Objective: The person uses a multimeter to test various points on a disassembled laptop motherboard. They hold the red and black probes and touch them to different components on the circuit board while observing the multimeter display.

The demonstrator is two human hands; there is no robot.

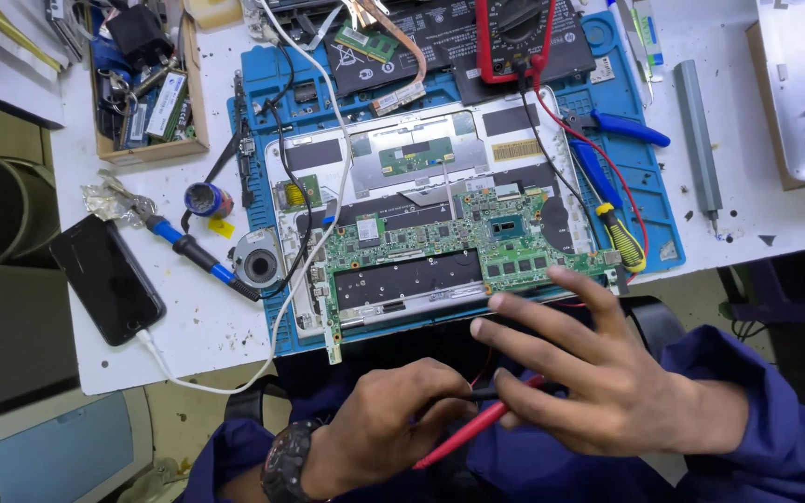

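My left hand, with a dark watch on the wrist, is closed around a thin black probe below the table's front edge. My right hand crosses over it and grips a red probe, its index and middle fingers stretched out to the left. Just beyond both hands an opened laptop base lies on a blue work mat, with a green circuit board sitting loose across it. Red and black leads run up from the hands to a red multimeter at the back.
A black phone on a white cable lies at the left, beside a soldering iron and a small fan. A cardboard box of parts stands at the back left. A yellow-handled screwdriver, blue pliers and a grey bar lie at the right.
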